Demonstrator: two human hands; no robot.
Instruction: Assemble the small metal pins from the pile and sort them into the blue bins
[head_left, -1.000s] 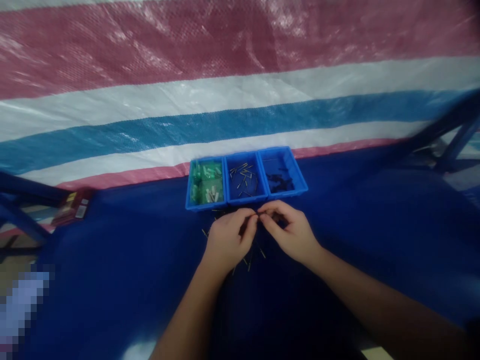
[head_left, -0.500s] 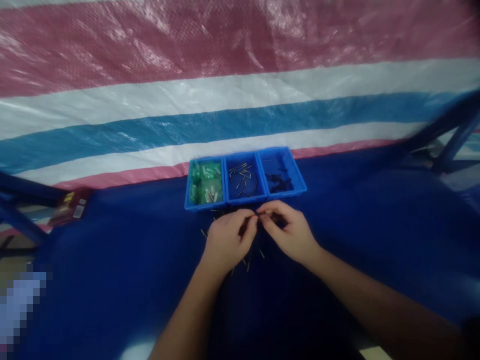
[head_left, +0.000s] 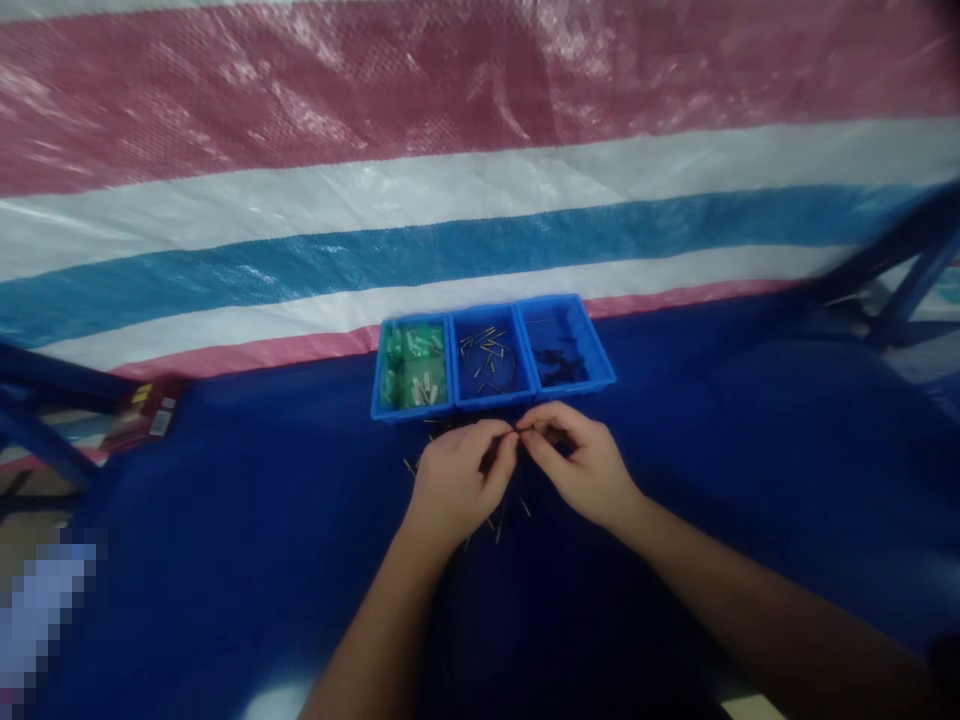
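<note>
My left hand (head_left: pixel 461 480) and my right hand (head_left: pixel 574 460) meet fingertip to fingertip just in front of the blue bins. Both are pinched on something small and dark that I cannot make out. Several thin metal pins (head_left: pixel 525 506) lie on the blue table beneath and beside my left hand. The left bin (head_left: pixel 412 412) holds clear pieces in green plastic, the middle bin (head_left: pixel 495 399) holds thin brass-coloured pins, and the right bin (head_left: pixel 604 370) holds small black parts.
A dark red box (head_left: pixel 142 412) lies at the left edge of the blue table (head_left: pixel 247 500). Behind the bins hangs a striped plastic sheet (head_left: pixel 450 250). Blue metal frame bars (head_left: pixel 885 240) stand at both sides.
</note>
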